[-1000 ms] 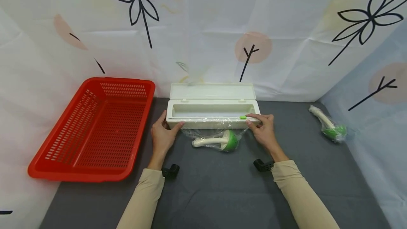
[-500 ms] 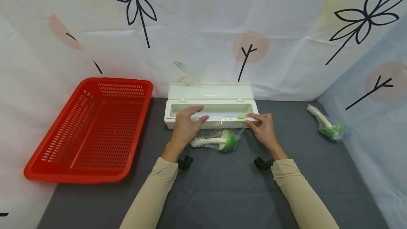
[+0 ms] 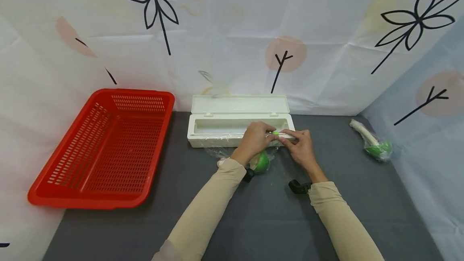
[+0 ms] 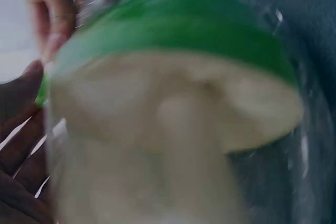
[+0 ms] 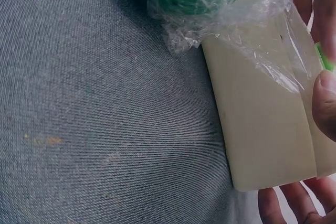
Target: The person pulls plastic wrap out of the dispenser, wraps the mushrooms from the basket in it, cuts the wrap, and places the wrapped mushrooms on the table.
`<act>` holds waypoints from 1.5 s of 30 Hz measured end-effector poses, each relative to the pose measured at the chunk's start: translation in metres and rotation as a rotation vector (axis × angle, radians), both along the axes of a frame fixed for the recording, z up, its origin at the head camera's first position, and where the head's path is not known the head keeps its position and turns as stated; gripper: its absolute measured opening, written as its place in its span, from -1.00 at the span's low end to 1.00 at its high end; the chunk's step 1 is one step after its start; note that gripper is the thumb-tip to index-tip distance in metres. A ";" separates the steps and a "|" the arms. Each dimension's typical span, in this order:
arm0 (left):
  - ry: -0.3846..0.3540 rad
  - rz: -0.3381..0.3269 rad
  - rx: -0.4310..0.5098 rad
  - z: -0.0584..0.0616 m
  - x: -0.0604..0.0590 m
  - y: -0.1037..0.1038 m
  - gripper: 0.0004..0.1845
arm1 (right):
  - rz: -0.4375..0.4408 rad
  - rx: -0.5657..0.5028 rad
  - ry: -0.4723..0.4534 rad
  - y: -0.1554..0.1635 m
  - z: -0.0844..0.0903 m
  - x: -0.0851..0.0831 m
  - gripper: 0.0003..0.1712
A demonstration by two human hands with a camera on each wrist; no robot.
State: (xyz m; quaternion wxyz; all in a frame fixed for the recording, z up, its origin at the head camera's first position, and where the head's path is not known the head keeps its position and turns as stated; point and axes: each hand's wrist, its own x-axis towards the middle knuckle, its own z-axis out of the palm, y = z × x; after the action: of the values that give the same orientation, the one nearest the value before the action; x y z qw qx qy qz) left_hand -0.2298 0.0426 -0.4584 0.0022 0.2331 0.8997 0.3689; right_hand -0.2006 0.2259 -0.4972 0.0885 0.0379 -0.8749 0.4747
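Cream plastic dispenser box, no legible writing; left hand apparently pinching green slider; right hand gripping box's right end

Basket left of open dispenser box; wrapped toy before box; second wrapped toy far right

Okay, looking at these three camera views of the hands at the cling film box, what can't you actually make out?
- Green slider, head view: too small, and both hands' fingertips crowd it, so which hand grips it is unclear.
- Wrapped green-capped toy, head view: its stem is hidden behind the left hand and forearm.
- Same toy, left wrist view: badly blurred, filling the frame.
- Right hand, right wrist view: cut by the edge, only fingertips show.
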 end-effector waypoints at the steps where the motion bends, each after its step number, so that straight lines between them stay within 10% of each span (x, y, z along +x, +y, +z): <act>1: -0.001 0.007 0.000 -0.002 -0.001 0.002 -0.71 | 0.002 0.004 0.009 0.000 0.000 0.000 -0.68; 21: 0.004 0.067 0.046 -0.006 -0.002 -0.017 -0.82 | -0.016 0.026 -0.013 -0.011 0.003 -0.006 -0.65; 45: 0.024 0.164 0.052 0.001 0.009 -0.132 -0.87 | -0.042 0.033 -0.004 -0.004 0.005 -0.002 -0.70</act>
State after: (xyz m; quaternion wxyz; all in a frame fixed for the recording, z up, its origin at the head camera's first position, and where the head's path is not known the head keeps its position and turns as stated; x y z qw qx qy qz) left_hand -0.2209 -0.0897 -0.4578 -0.0450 0.1633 0.9058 0.3884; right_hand -0.2026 0.2220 -0.4924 0.0961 0.0204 -0.8833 0.4584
